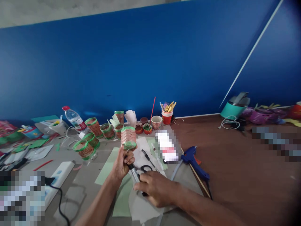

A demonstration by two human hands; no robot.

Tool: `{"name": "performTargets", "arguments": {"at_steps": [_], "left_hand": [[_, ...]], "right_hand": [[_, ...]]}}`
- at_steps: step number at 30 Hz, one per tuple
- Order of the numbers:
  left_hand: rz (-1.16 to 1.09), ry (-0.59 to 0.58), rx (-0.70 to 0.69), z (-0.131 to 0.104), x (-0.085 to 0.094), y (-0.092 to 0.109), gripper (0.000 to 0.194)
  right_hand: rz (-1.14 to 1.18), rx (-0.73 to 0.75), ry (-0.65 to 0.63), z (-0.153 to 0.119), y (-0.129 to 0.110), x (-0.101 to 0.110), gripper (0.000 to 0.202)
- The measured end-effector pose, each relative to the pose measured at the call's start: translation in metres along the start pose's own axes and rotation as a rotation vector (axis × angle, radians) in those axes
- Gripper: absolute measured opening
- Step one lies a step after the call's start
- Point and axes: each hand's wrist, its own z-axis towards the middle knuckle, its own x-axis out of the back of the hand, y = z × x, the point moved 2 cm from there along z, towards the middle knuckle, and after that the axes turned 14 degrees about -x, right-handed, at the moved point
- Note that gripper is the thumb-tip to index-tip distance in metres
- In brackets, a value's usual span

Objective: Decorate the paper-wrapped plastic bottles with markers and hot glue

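Note:
In my left hand (pixel 123 161) is a small cup (pixel 129 138) with pink, ridged sides and green bands at rim and base. The fingers close around its lower part. My right hand (pixel 154 186) grips a silver and black marker (pixel 134 173), held at a slant. Its upper black end meets the fingers of my left hand; whether those fingers pinch it I cannot tell. Below the hands lie white paper (pixel 138 207) and green paper (pixel 121 204). A black pen (pixel 148 157) and black-handled scissors (pixel 146 168) rest just beyond my right hand.
Several brown and green cups (pixel 93 127) stand behind, left of a paper cup (pixel 156 122) and a red cup of plastic cutlery (pixel 166 116). A phone (pixel 167 146) and blue glue gun (pixel 195 163) lie right. A bottle (pixel 75 119) and power strip (pixel 58 180) are left.

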Motion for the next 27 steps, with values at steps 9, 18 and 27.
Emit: {"name": "performTargets", "arguments": {"at_steps": [9,18,27], "left_hand": [[-0.039,-0.047,0.026,0.000,-0.004,0.001,0.044],[0.030,-0.141,-0.012,-0.012,-0.009,-0.011,0.048],[0.105,-0.208,0.032,-0.022,-0.011,-0.024,0.053]], "right_hand": [[0.267,-0.158,-0.013,-0.005,-0.003,0.003,0.040],[1.281,-0.472,0.093,0.014,0.005,-0.021,0.022],[1.361,-0.652,-0.024,0.019,0.011,-0.020,0.011]]}}
